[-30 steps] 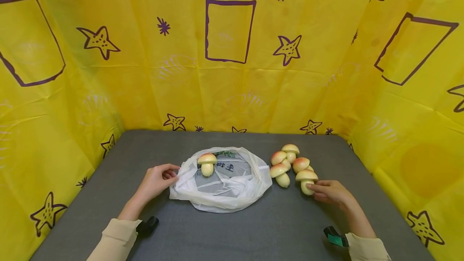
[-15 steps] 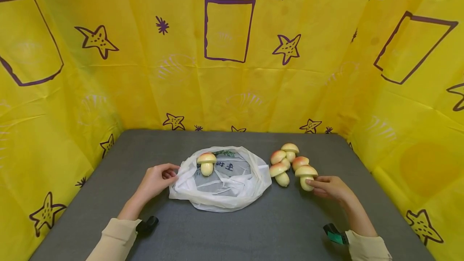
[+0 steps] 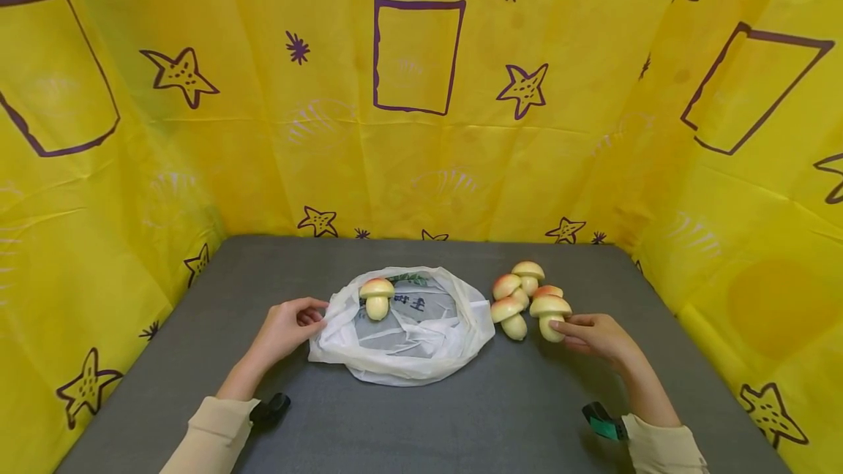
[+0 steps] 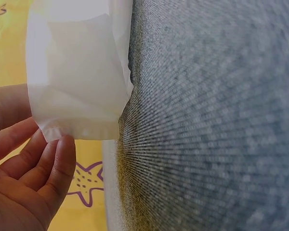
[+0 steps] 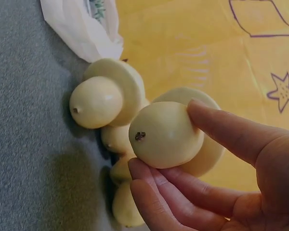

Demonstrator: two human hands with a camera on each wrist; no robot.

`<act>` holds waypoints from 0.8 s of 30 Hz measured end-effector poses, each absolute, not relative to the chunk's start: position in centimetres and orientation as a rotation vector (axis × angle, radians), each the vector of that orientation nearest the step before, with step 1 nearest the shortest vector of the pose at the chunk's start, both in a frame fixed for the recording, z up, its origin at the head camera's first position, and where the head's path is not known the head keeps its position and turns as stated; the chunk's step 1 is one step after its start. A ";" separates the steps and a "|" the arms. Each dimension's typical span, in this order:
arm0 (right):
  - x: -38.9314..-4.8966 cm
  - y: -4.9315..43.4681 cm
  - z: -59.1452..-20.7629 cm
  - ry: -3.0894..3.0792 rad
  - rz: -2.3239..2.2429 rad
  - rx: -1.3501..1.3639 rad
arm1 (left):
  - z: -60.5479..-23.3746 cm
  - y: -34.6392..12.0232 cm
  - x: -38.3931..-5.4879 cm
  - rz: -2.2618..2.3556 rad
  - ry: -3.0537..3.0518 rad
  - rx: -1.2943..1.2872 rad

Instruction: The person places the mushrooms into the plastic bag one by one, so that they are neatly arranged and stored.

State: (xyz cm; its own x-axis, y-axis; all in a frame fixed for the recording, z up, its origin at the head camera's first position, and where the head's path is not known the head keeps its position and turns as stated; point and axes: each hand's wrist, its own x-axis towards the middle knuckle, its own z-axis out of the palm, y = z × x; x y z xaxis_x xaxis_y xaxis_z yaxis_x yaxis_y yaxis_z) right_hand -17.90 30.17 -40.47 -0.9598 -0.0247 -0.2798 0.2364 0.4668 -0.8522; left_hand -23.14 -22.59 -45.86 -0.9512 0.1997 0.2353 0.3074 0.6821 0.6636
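My right hand (image 3: 596, 335) pinches the stem of a toy mushroom (image 3: 550, 306) with a pale stem and a yellow cap. In the right wrist view, thumb and fingers lie on either side of this stem, whose dark-tipped end faces the camera. A white plastic bag (image 3: 411, 369) lies with its mouth spread wide, and one mushroom (image 3: 377, 306) with a reddish cap rests inside. At the bag's left rim, my left hand (image 3: 285, 324) holds the plastic edge between thumb and fingers. The left wrist view shows the white film (image 4: 77, 72) covering some fingertips.
Several more mushrooms cluster right of the bag, among them a red-tinged one (image 3: 509, 317) nearest its rim and one (image 3: 527, 276) at the back. The dark grey table (image 3: 421, 430) ends at a yellow patterned curtain (image 3: 421, 167) behind and at both sides.
My right hand has moved slightly left and away from me, carrying the mushroom from the cluster's right front. The left hand and the bag look unchanged.
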 end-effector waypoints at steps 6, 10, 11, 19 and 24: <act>-18.1 29.6 -40.2 2.470 -1.489 0.178 | -45.7 -22.5 -23.1 -1.133 -2.746 -0.410; -18.4 29.2 -40.1 2.460 -1.502 0.163 | -45.7 -22.5 -23.0 -1.132 -2.754 -0.399; -18.5 29.1 -40.0 2.456 -1.503 0.153 | -45.7 -22.5 -23.0 -1.131 -2.756 -0.396; -19.3 27.9 -39.3 2.450 -1.505 0.133 | -45.8 -22.4 -23.1 -1.131 -2.767 -0.382; -19.8 27.2 -39.0 2.459 -1.490 0.133 | -45.9 -22.4 -23.1 -1.129 -2.757 -0.382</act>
